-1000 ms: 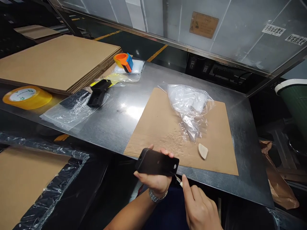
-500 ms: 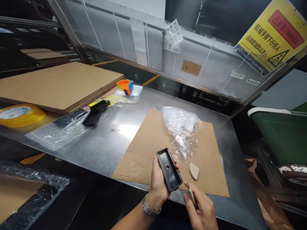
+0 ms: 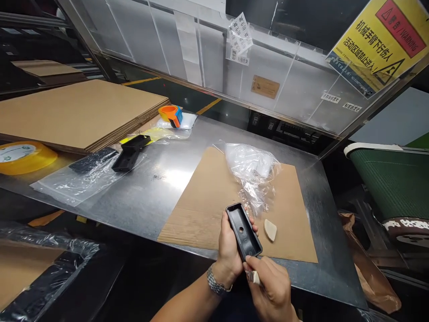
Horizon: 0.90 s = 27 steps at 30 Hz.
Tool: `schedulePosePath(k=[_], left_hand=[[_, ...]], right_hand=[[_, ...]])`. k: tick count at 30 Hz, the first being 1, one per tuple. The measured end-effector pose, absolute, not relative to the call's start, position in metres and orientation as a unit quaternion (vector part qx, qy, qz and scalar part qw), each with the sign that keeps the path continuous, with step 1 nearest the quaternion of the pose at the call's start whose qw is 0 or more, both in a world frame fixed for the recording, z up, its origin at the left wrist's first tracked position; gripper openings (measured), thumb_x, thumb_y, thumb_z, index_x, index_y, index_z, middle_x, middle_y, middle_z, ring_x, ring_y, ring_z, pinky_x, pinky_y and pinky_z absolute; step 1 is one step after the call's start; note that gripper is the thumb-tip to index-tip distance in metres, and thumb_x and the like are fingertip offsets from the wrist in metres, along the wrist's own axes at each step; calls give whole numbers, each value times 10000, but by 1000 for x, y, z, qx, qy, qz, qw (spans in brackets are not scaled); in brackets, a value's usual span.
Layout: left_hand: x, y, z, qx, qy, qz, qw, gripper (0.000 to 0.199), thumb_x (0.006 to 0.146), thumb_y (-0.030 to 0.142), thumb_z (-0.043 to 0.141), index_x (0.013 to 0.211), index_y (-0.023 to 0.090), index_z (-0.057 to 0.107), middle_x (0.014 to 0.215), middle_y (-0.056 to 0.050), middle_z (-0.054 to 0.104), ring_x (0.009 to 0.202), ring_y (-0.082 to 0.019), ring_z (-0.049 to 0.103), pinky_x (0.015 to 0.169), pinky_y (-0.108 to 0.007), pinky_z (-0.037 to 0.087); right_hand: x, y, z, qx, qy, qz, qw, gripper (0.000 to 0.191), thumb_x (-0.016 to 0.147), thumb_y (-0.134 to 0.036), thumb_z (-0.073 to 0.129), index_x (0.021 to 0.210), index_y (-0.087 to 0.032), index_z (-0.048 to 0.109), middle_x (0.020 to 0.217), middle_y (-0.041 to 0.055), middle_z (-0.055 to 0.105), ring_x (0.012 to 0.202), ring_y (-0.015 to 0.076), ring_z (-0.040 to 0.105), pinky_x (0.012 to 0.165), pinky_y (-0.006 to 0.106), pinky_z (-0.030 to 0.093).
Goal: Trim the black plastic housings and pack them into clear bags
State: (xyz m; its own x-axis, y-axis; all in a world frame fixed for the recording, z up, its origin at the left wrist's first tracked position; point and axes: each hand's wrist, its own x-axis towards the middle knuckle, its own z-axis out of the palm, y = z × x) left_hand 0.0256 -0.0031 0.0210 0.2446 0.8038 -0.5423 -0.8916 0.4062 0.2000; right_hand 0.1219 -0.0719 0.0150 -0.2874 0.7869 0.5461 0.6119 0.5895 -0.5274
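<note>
My left hand (image 3: 231,246) is wrapped around a black rectangular plastic tray (image 3: 241,230), open side up, with a small round hole in its floor. My right hand (image 3: 271,286) pinches a small beige tool (image 3: 255,278) at the tray's near end; its working tip is hidden by the fingers, and I cannot tell its exact kind. A flat beige wedge-shaped piece (image 3: 270,230) lies on the cardboard sheet (image 3: 197,201), just right of the tray. Behind it rests a crumpled clear plastic bag (image 3: 251,163) with something white inside.
On the metal table (image 3: 147,197), another black tray-like part (image 3: 130,153) lies on plastic bags. An orange-and-blue tape dispenser (image 3: 170,116), a roll of yellow tape (image 3: 30,158) and stacked cardboard (image 3: 83,112) are at left. A green conveyor belt (image 3: 389,183) stands at right.
My right hand has moved left and up, bringing the beige tool against the near end of the black tray. The tray has shifted slightly right in the view, which has also shifted.
</note>
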Motion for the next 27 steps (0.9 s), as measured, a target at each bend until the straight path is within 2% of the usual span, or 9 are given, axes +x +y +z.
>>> schedulePosePath(k=[5,9,12,16,18,21,23,25,27], left_hand=[[25,-1,18,-97,275,510,809,402,864,500,350,939,160,552,643,-36,571,522,-138,559,501,-237,464],[25,1,18,-103,278,492,819,403,867,492,349,943,158,561,650,-37,574,520,-135,559,501,-241,471],[26,2,19,-108,288,482,821,404,865,490,353,929,151,563,642,-33,571,512,-132,556,497,-241,470],[28,2,19,-108,298,472,823,400,863,491,355,927,157,565,632,-28,570,511,-136,558,497,-249,467],[28,2,18,-107,303,467,824,401,861,495,358,927,160,567,629,-27,572,508,-137,559,497,-249,465],[29,1,15,-101,306,466,824,396,855,501,376,938,165,570,632,-24,575,509,-134,561,503,-247,466],[30,0,15,-95,309,468,823,397,854,504,383,950,169,573,638,-24,582,515,-134,564,512,-248,471],[30,-1,15,-90,315,468,821,405,856,506,380,950,165,578,653,-31,593,530,-137,573,526,-255,480],[29,-1,15,-89,323,467,819,414,859,503,377,935,155,586,671,-38,605,544,-142,582,540,-265,490]], right_hand=[[127,-76,13,-440,-764,152,446,70,831,-135,512,793,-183,546,562,-18,519,487,100,473,489,220,365],[137,-81,9,-509,-686,231,467,173,863,-233,485,700,-189,523,503,-44,457,425,78,423,431,199,338],[142,-83,7,-531,-662,244,469,168,868,-226,479,734,-184,572,488,-44,473,412,78,441,424,193,352],[145,-81,11,-524,-686,221,453,53,819,-180,564,822,-202,612,643,-3,636,530,112,581,512,202,441],[145,-80,14,-515,-703,215,442,107,804,-154,585,885,-218,611,686,-8,660,560,111,603,537,195,455],[145,-80,15,-501,-721,218,426,165,802,-140,588,940,-229,604,710,-18,666,565,97,599,557,186,459],[145,-81,13,-514,-710,221,428,133,813,-163,578,928,-221,611,719,-13,664,569,97,593,555,187,455],[148,-81,7,-562,-670,225,431,93,830,-224,562,898,-200,621,670,-12,636,536,96,562,518,189,438],[157,-76,-2,-631,-608,236,419,177,854,-310,525,923,-174,616,589,-26,570,474,90,499,463,190,404]])
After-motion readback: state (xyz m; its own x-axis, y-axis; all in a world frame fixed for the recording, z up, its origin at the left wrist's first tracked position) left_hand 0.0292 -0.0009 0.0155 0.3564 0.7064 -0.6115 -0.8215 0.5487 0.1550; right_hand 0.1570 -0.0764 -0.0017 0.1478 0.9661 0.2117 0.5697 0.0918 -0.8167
